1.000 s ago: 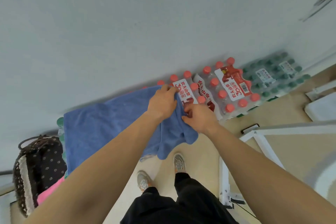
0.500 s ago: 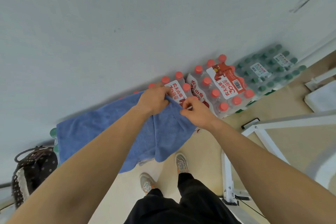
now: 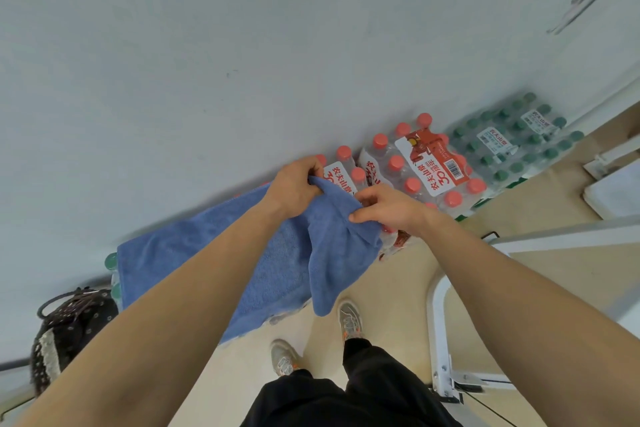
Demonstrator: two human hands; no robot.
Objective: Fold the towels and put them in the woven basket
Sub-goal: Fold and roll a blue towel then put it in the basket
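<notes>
A blue towel (image 3: 194,263) lies spread over packs of bottled water by the wall. Its right end is lifted and bunched, with a flap hanging down toward the floor. My left hand (image 3: 294,189) grips the towel's upper right corner. My right hand (image 3: 384,206) pinches the bunched edge just to the right of it. A dark dotted basket with a handle (image 3: 69,329) stands at the lower left, partly hidden by my left arm.
Shrink-wrapped packs of red-capped bottles (image 3: 426,170) and green-capped bottles (image 3: 512,146) line the grey wall. A white metal frame (image 3: 440,322) stands on the beige floor at the right. My shoes (image 3: 349,321) are below the towel.
Both hands have gathered the towel's right end higher and closer together. The flap now hangs lower beneath them. The view has shifted slightly.
</notes>
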